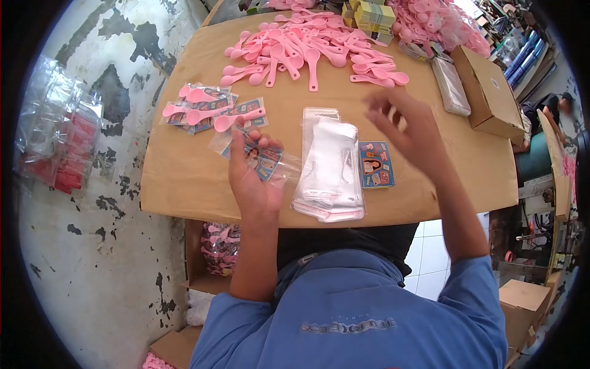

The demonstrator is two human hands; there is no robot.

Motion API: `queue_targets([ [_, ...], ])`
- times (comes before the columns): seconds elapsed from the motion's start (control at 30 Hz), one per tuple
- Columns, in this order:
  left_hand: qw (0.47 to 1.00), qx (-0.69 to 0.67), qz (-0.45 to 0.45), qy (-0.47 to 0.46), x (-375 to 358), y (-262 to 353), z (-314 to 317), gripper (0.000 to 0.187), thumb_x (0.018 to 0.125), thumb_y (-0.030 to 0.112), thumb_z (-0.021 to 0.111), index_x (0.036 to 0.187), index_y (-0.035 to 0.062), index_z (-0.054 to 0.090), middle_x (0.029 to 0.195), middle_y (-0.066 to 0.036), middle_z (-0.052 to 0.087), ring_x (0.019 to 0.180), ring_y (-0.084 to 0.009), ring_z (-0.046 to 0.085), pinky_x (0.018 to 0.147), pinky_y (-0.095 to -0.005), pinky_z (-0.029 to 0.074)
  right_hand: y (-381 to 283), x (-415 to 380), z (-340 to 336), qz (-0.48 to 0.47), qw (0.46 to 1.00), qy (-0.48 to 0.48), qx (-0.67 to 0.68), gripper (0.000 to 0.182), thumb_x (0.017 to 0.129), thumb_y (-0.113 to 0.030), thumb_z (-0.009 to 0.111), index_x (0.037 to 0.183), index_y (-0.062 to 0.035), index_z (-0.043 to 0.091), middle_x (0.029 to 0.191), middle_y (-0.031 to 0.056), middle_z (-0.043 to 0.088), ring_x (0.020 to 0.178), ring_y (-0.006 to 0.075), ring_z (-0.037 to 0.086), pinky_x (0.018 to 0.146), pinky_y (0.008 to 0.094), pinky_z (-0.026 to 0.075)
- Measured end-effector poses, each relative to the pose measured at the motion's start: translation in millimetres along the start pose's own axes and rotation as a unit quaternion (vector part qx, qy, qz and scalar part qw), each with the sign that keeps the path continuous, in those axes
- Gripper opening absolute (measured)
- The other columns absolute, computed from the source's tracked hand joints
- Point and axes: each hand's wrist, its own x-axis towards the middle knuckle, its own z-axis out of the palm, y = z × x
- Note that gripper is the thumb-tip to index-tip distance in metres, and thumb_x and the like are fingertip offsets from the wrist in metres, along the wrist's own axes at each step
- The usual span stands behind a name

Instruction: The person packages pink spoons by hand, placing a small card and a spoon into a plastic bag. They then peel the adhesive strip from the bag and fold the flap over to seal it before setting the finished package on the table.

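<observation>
My left hand (255, 178) is closed on a clear plastic bag with a blue printed card (263, 161) inside, left of a stack of clear bags (332, 169). In the air over the table, my right hand (396, 120) has its fingers apart and nothing visible in them. Below it, right of the bags, lies a stack of blue cards (376, 165). A big pile of pink spoons (313, 61) covers the table's far part. Bagged cards with pink spoons on them (203, 115) lie just beyond my left hand.
Brown paper covers the table (430, 197). At the right edge stand a cardboard box (491, 92) and a pack of clear bags (452, 86). Bundled yellow cards (373, 15) are at the back. Plastic bags hang on the left wall (58, 129).
</observation>
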Motion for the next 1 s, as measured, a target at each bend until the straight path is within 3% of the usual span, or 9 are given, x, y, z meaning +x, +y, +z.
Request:
queue_targets([
  [0.07,1.000,0.010,-0.003,0.010,-10,-4,6,0.030,0.108,0.024,0.062,0.133,0.0072,0.061,0.096,-0.003,0.061,0.083,-0.0125,0.059,0.082,-0.0292,0.055,39,32,7,-0.040,0.998,-0.009,-0.045,0.017,0.098,-0.019,0.070,0.104,-0.0035,0.072,0.092,0.0079,0.074,0.074,0.0213,0.067,0.072,0.0347,0.054],
  [0.13,1.000,0.023,-0.017,0.013,-19,-17,10,0.031,0.109,0.025,0.061,0.134,0.0074,0.060,0.096,-0.003,0.061,0.084,-0.0126,0.060,0.083,-0.0297,0.055,64,66,29,-0.035,0.999,-0.009,-0.038,0.023,0.100,-0.023,0.070,0.104,-0.0003,0.069,0.085,0.0083,0.068,0.075,0.0152,0.062,0.068,0.0315,0.049],
  [0.2,0.999,0.035,-0.027,-0.002,-24,-25,10,0.033,0.109,0.026,0.062,0.136,0.0079,0.058,0.096,-0.004,0.063,0.085,-0.0130,0.061,0.084,-0.0316,0.056,77,100,57,0.043,0.989,-0.069,-0.120,0.031,0.098,-0.030,0.071,0.098,0.0002,0.068,0.086,0.0112,0.070,0.078,0.0220,0.065,0.070,0.0364,0.051],
  [0.4,0.998,0.064,0.004,-0.017,-26,-11,4,0.036,0.109,0.029,0.062,0.137,0.0076,0.056,0.098,-0.004,0.065,0.087,-0.0141,0.064,0.087,-0.0359,0.057,101,130,139,-0.005,0.971,0.051,-0.235,0.045,0.090,-0.042,0.076,0.099,0.0013,0.065,0.089,0.0160,0.072,0.083,0.0380,0.068,0.077,0.0489,0.053],
  [0.5,0.995,0.079,0.060,0.015,-19,7,-6,0.035,0.109,0.029,0.062,0.136,0.0071,0.058,0.099,-0.004,0.065,0.088,-0.0147,0.063,0.089,-0.0359,0.057,114,128,131,0.016,0.985,-0.011,-0.170,0.037,0.090,-0.032,0.077,0.101,0.0006,0.065,0.087,0.0164,0.071,0.079,0.0368,0.067,0.075,0.0467,0.053],
  [0.6,0.989,0.081,0.115,0.048,-10,18,-6,0.033,0.108,0.028,0.062,0.133,0.0069,0.060,0.101,-0.005,0.066,0.089,-0.0159,0.062,0.092,-0.0351,0.056,85,94,88,0.063,0.992,-0.005,-0.112,0.026,0.091,-0.022,0.076,0.102,0.0001,0.068,0.092,0.0150,0.074,0.087,0.0310,0.071,0.077,0.0456,0.054],
  [0.73,0.983,0.057,0.174,0.025,1,22,-6,0.032,0.108,0.028,0.062,0.132,0.0063,0.059,0.104,-0.005,0.067,0.093,-0.0163,0.063,0.098,-0.0373,0.055,1,16,35,0.149,0.977,-0.098,0.115,0.016,0.095,-0.011,0.074,0.107,-0.0004,0.072,0.076,0.0018,0.064,0.068,0.0076,0.057,0.062,0.0275,0.046],
  [0.9,0.983,0.054,0.176,-0.005,9,17,-3,0.035,0.108,0.031,0.062,0.134,0.0070,0.058,0.106,-0.005,0.066,0.095,-0.0162,0.063,0.100,-0.0387,0.055,-35,-51,25,0.248,0.921,-0.207,0.219,0.019,0.098,-0.012,0.072,0.113,-0.0006,0.076,0.080,-0.0005,0.067,0.071,0.0050,0.057,0.064,0.0248,0.047],
  [1.0,0.988,0.073,0.136,-0.014,6,6,-1,0.038,0.108,0.033,0.062,0.136,0.0070,0.058,0.106,-0.005,0.066,0.096,-0.0159,0.063,0.099,-0.0380,0.056,-41,-55,37,0.211,0.923,-0.211,0.243,0.019,0.100,-0.013,0.072,0.112,-0.0002,0.077,0.083,-0.0002,0.069,0.074,0.0052,0.058,0.069,0.0237,0.049],
])
